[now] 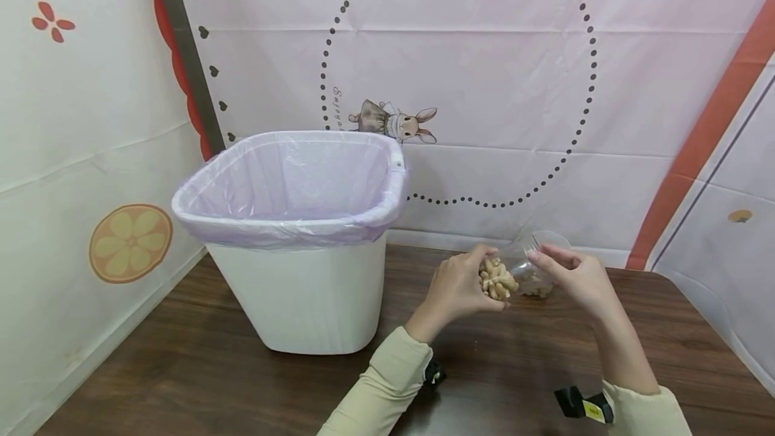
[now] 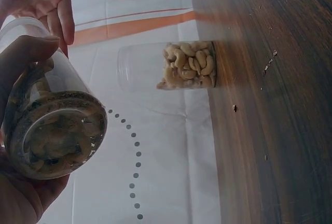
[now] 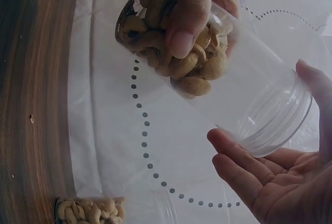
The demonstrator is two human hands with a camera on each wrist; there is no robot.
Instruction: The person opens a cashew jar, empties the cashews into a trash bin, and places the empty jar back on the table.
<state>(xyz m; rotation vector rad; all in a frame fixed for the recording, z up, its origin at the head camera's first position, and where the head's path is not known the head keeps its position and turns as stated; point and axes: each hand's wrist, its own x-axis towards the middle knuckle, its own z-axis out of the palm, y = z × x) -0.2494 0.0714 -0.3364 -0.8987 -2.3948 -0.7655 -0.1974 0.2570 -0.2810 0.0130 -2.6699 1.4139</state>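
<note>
My left hand [image 1: 458,284] grips a clear plastic jar [image 3: 254,97] around its lower part, where cashews [image 1: 498,279] lie against the base. The jar is tilted, its mouth toward my right hand [image 1: 572,276]. In the right wrist view, the thumb and extended fingers of that hand lie on either side of the jar's rim, the palm facing the mouth. Whether they press on the plastic is hard to tell. Behind the held jar, a second clear jar [image 2: 189,64] of cashews stands upright on the table, partly hidden in the head view.
To the left stands a white bin [image 1: 309,295] with a purple bag [image 1: 290,234] folded over its rim. Dark crumbs [image 2: 267,66] dot the wooden table [image 1: 502,369]. A printed cloth [image 1: 472,73] hangs behind.
</note>
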